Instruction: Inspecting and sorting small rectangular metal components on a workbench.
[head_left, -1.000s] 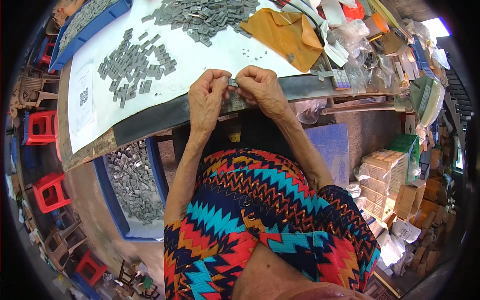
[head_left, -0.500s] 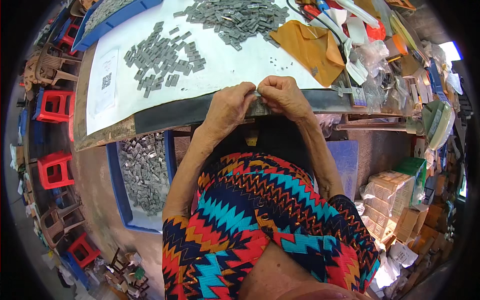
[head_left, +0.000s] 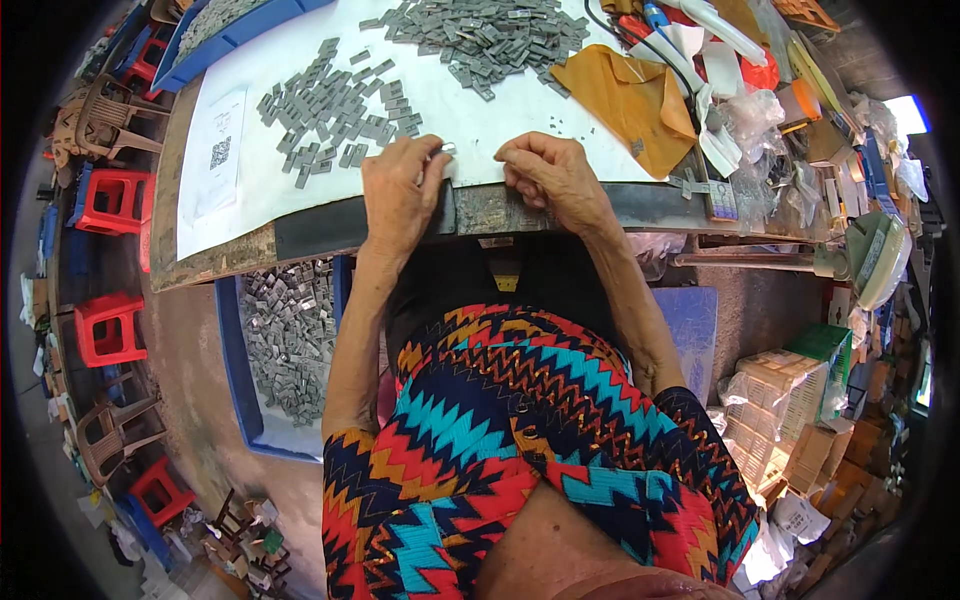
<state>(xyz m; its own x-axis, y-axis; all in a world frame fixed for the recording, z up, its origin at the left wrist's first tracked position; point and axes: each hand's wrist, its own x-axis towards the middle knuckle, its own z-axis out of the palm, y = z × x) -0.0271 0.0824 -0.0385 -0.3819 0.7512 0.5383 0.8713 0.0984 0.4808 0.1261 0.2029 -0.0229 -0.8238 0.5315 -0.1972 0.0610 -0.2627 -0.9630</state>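
My left hand (head_left: 400, 190) pinches a small shiny grey metal piece (head_left: 448, 149) between thumb and fingertips, above the white sheet (head_left: 270, 190) near the table's front edge. To its right, my right hand (head_left: 555, 175) hovers over the same edge, fingers curled and the index fingertip close to the thumb. Whether anything tiny is in that pinch is hidden. Beyond my left hand lies a loose spread of small grey rectangular metal pieces (head_left: 335, 112). A thicker heap of such pieces (head_left: 480, 40) is at the far middle. Tiny dark bits (head_left: 572, 130) are scattered beyond my right hand.
A brown cloth-like piece (head_left: 630, 110) lies at the right, beside plastic bags (head_left: 750, 125) and tools. A blue bin (head_left: 235, 42) stands far left. Below the table, a blue tray (head_left: 237, 375) holds more metal pieces. Red stools (head_left: 108, 333) stand left; crates (head_left: 775, 400) right.
My hands were together at the table edge and have moved apart. The left went left and slightly farther out with the metal piece; the right shifted slightly away.
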